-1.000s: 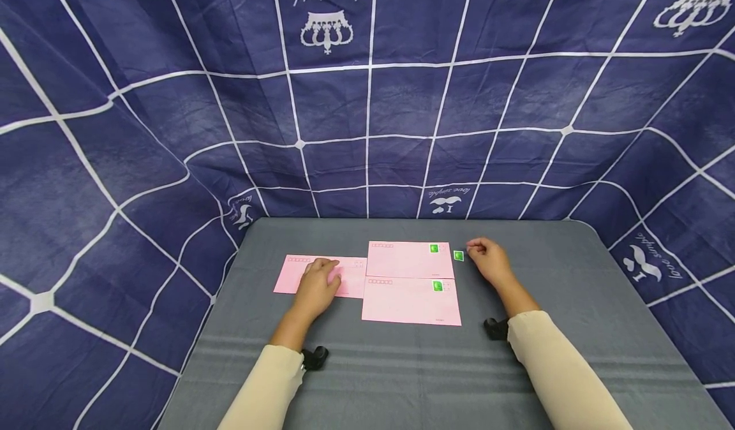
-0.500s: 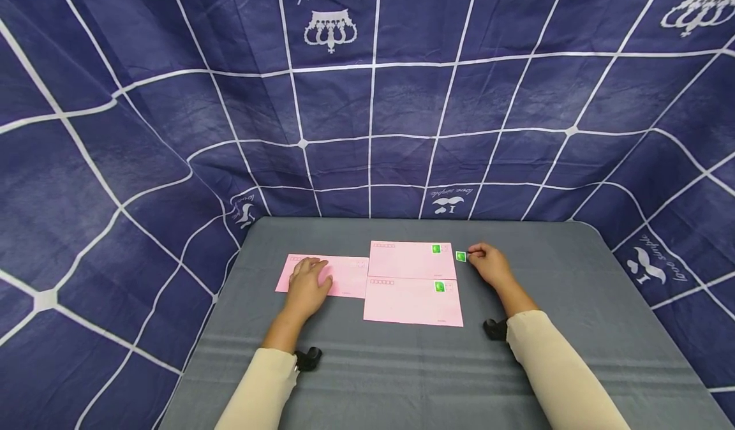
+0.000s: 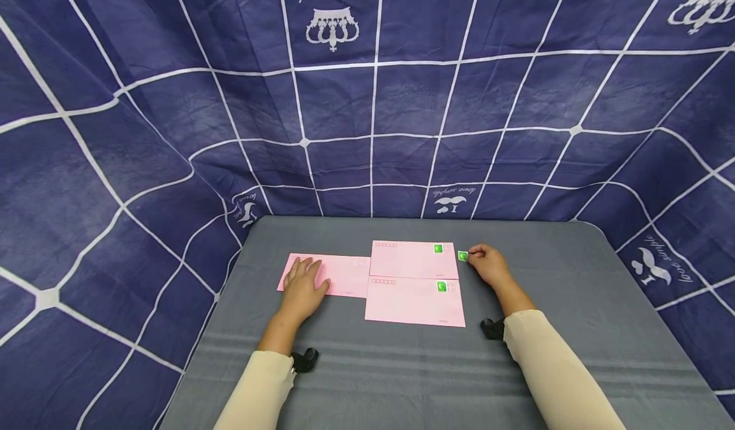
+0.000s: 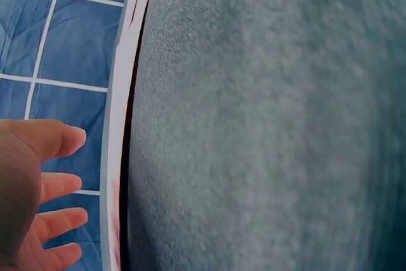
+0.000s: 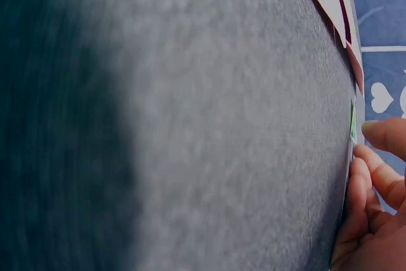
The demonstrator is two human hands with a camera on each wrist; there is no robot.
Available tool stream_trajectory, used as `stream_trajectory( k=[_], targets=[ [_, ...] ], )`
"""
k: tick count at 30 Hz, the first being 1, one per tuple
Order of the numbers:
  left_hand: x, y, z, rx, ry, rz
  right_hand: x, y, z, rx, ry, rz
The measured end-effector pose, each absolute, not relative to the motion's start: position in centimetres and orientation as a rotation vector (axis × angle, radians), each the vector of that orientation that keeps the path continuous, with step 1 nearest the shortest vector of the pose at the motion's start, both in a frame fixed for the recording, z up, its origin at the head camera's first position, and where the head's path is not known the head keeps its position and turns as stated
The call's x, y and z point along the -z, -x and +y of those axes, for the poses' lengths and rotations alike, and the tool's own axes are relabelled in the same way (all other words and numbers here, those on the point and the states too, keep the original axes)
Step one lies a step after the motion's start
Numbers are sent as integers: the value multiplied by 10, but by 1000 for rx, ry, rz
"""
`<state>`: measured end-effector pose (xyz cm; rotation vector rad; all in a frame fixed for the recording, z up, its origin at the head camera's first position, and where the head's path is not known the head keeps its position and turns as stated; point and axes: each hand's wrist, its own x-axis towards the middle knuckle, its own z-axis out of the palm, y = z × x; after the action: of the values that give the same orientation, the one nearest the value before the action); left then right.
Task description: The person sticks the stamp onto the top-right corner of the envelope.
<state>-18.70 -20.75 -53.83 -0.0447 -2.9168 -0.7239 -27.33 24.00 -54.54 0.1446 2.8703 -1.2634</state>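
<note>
My right hand [image 3: 489, 265] is by a loose green stamp [image 3: 462, 256] on the table, its fingertips right at the stamp's edge. In the right wrist view a gap shows between the thumb [image 5: 384, 136] and the forefinger, with the stamp [image 5: 354, 122] close beside them. My left hand [image 3: 301, 293] lies spread over the left pink envelope [image 3: 347, 274], covering part of it. Two more pink envelopes lie one behind the other: the back one [image 3: 408, 261] and the front one [image 3: 408, 305], each with a green stamp near its upper right corner.
A grey cloth covers the table [image 3: 425, 379]. Behind and at both sides hangs a dark blue curtain [image 3: 402, 98] with white grid lines. Black wrist cameras sit at the left cuff [image 3: 304, 360] and the right cuff [image 3: 492, 329].
My left hand has slid left across the left envelope. The right fingertips have come in leftward to the loose stamp. The whole view has shifted slightly.
</note>
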Motion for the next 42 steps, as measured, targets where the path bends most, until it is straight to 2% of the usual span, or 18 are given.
stream_trajectory(
  k=[42],
  targets=[
    [539,182,-212,586,29,-3069,546,273,239,1373,-323,2834]
  ],
)
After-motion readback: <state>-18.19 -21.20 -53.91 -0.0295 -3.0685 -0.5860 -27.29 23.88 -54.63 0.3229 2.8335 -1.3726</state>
